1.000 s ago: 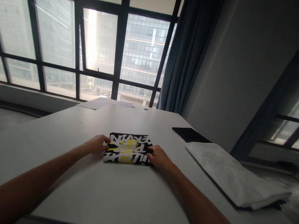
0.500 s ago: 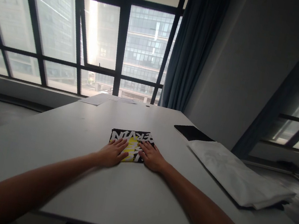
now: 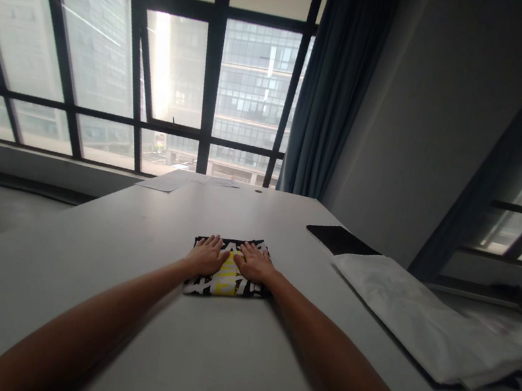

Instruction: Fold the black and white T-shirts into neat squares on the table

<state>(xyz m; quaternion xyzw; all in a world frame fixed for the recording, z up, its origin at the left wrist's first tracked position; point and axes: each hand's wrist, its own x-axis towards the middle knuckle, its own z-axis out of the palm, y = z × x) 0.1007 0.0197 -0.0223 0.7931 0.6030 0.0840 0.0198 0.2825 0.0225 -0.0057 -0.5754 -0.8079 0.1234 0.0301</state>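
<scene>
A folded black cloth with white and yellow print (image 3: 227,281) lies flat on the white table (image 3: 168,346), near the middle of the view. On its upper left part rests my left hand (image 3: 206,255), palm down with the fingers stretched out. My right hand (image 3: 254,263) lies the same way on the upper right part. Between the two thumbs a strip of the yellow print shows. Neither hand grips anything; the cloth under the palms is hidden.
Folded white cloth (image 3: 424,320) lies along the table's right side, with a black piece (image 3: 340,240) sticking out beyond it. Papers (image 3: 169,181) lie at the far left edge. Behind the table are windows and a blue curtain (image 3: 328,100).
Both hands have moved toward the far edge of the folded cloth, uncovering its near part. The camera view has tilted slightly upward.
</scene>
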